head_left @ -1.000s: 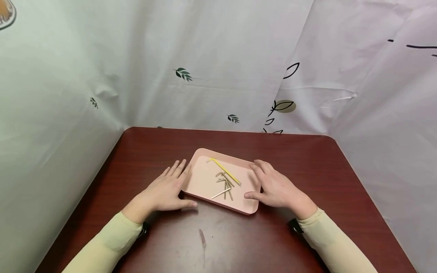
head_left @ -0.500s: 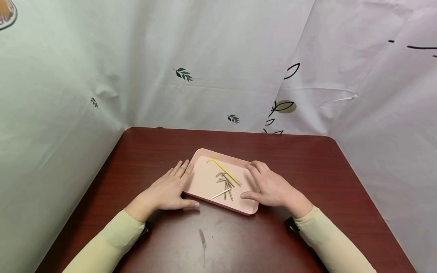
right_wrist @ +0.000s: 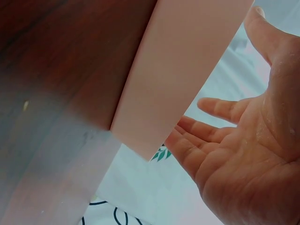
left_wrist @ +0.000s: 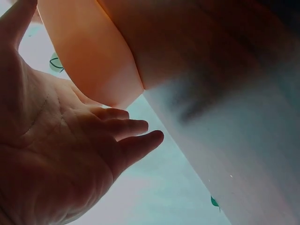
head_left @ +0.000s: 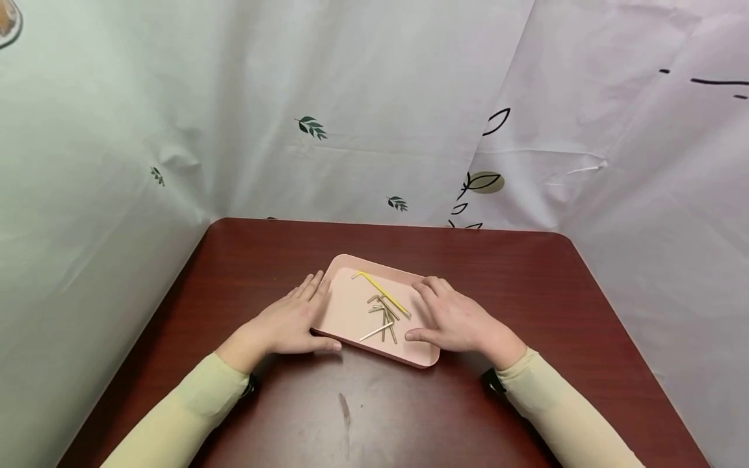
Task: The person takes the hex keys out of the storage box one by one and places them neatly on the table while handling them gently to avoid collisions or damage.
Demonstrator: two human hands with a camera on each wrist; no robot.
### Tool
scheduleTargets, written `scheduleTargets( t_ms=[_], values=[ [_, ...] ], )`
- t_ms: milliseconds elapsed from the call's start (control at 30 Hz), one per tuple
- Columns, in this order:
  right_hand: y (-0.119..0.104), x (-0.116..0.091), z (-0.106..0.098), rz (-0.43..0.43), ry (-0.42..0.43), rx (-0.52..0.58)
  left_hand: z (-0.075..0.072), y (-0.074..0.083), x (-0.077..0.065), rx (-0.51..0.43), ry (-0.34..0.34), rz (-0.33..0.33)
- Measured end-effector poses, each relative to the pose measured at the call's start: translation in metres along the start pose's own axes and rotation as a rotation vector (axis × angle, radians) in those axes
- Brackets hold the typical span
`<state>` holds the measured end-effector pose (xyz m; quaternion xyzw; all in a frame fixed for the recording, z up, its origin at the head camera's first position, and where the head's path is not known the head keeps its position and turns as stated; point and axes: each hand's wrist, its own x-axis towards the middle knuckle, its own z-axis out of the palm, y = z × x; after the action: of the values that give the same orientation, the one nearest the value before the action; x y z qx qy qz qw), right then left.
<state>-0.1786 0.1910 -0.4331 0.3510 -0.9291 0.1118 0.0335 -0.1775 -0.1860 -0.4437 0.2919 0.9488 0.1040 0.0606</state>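
Note:
A shallow pink tray (head_left: 342,302) lies slightly turned on the table. Inside it are a long hex key with a yellow sleeve (head_left: 383,292) and a loose pile of several smaller metal hex keys (head_left: 376,331). My left hand (head_left: 283,326) is at the tray's left side, fingers extended along the rim and thumb spread in front. Over the right rim reaches my right hand (head_left: 459,320), its fingers slightly bent and thumb apart. Neither hand holds a hex key. Both wrist views show an open palm beside the tray's outer wall (right_wrist: 173,70); whether the fingertips touch it I cannot tell.
The dark red-brown table (head_left: 497,260) has rounded back corners and a smudge (head_left: 345,413) near the front. Pale fabric walls (head_left: 363,97) with leaf prints enclose it at the back and on both sides.
My right hand has shifted left, farther over the tray. The left hand has moved slightly right. Tray and hex keys keep their places; the head view has shifted a little.

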Motion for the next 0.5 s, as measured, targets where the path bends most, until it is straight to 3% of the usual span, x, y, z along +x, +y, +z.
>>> scheduleTargets(
  t_ms=[500],
  values=[
    [-0.0053,0.0064,0.0032,-0.012,-0.019,-0.011,0.0014,-0.0029,0.0062,-0.006,0.005,0.007]
  ],
)
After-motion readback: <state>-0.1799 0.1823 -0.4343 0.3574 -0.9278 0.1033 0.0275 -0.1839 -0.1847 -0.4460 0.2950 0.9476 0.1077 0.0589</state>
